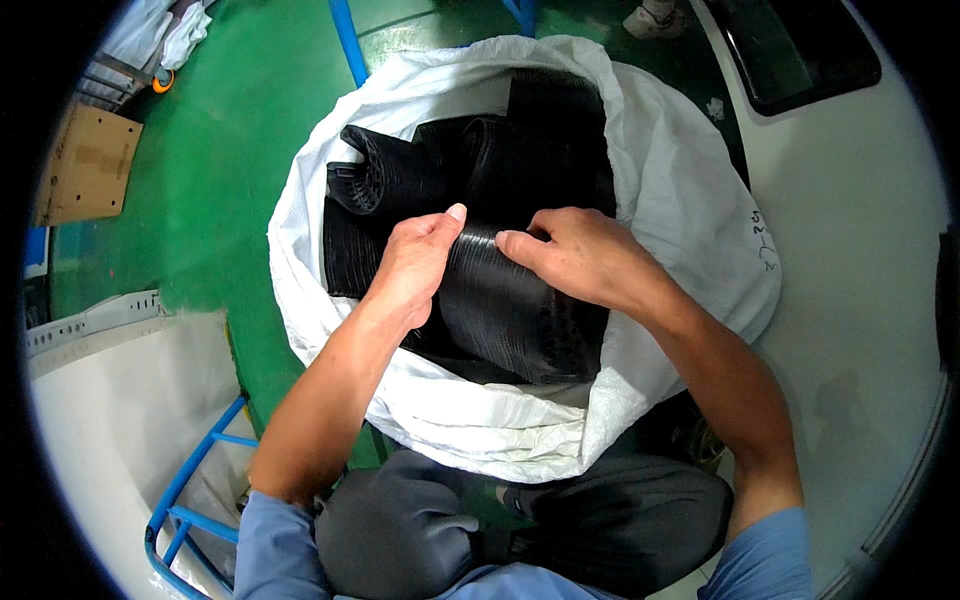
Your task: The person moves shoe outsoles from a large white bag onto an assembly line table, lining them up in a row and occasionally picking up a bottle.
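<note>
A large white woven sack (670, 150) stands between my legs, its mouth spread wide and its rim folded outward. Inside lie several rolled and folded lengths of black, finely ribbed sheet, one a curled roll (395, 170) with small holes along its end. The nearest black ribbed sheet (500, 310) bends over in a shiny fold. My left hand (410, 262) grips this fold from the left, thumb on top, fingers mostly hidden. From the right, my right hand (580, 255) is closed on the same fold, thumb pressing its top and fingers curled over behind.
A white machine panel (850, 250) with a dark window (795, 50) borders the right. On the left are a cardboard box (95, 165), a white panel (140, 380) and a blue tube frame (180, 490). Blue legs (348, 40) and a person's shoe (655, 20) show beyond the sack.
</note>
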`<action>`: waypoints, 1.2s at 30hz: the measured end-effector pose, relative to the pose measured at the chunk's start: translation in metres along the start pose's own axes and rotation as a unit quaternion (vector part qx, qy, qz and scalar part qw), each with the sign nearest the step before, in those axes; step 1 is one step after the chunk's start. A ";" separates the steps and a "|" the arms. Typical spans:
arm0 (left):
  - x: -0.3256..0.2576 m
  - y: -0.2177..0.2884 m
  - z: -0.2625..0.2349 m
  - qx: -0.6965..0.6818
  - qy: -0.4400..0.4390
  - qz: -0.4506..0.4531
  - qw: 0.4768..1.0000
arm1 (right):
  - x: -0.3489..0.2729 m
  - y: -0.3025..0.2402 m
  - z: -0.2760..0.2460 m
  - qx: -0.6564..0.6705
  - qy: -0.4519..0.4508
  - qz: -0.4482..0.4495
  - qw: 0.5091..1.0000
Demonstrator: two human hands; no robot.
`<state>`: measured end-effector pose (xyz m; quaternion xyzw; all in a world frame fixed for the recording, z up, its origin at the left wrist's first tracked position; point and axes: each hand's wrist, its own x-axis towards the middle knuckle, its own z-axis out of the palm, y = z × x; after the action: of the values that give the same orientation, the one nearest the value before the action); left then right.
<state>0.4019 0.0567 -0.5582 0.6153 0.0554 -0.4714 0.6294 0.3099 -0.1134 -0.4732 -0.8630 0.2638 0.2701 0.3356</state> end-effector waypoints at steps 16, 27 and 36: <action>0.001 0.003 0.006 0.042 -0.113 -0.018 0.993 | 0.011 0.035 0.003 0.033 -0.002 -0.013 0.999; -0.048 0.014 -0.013 0.112 -0.151 0.186 0.964 | -0.002 0.061 0.010 -0.035 0.115 -0.391 0.912; -0.073 0.012 -0.016 0.636 -0.096 0.268 0.717 | -0.031 0.078 0.036 -0.271 0.305 -0.343 0.846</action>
<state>0.3781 0.1060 -0.5061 0.8114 -0.4852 -0.2634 0.1922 0.2279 -0.1281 -0.5097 -0.9941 -0.0434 -0.0778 0.0623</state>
